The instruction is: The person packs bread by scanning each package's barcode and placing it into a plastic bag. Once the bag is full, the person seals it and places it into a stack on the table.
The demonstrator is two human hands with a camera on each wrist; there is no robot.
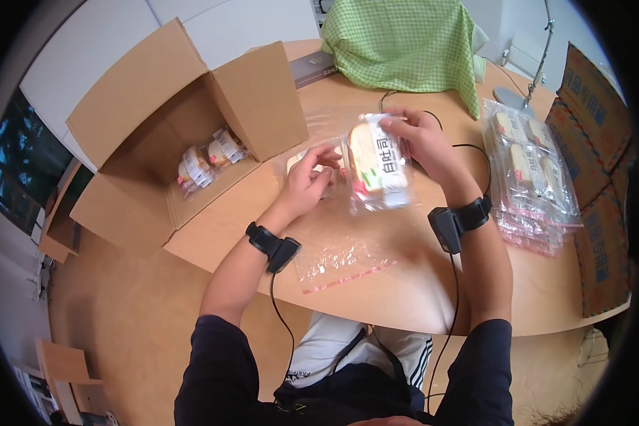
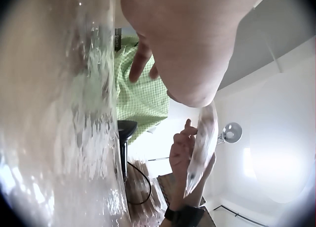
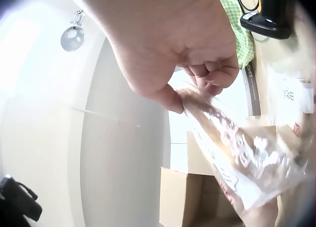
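My right hand pinches the upper right edge of a clear-wrapped bread packet, holding it up over the table, its printed face towards the head camera. In the right wrist view the thumb and fingers grip one end of this packet. My left hand is just left of it, fingers loosely bent and nothing seen in their grasp. Under that hand a large clear plastic bag with a pink strip along its edge lies flat. Another bread packet lies behind the left fingers, partly hidden.
An open cardboard box on the left contains several wrapped packets. At the right, bags of bread packets are stacked beside upright printed cardboard. A green checked cloth, a lamp base and black cables are farther back.
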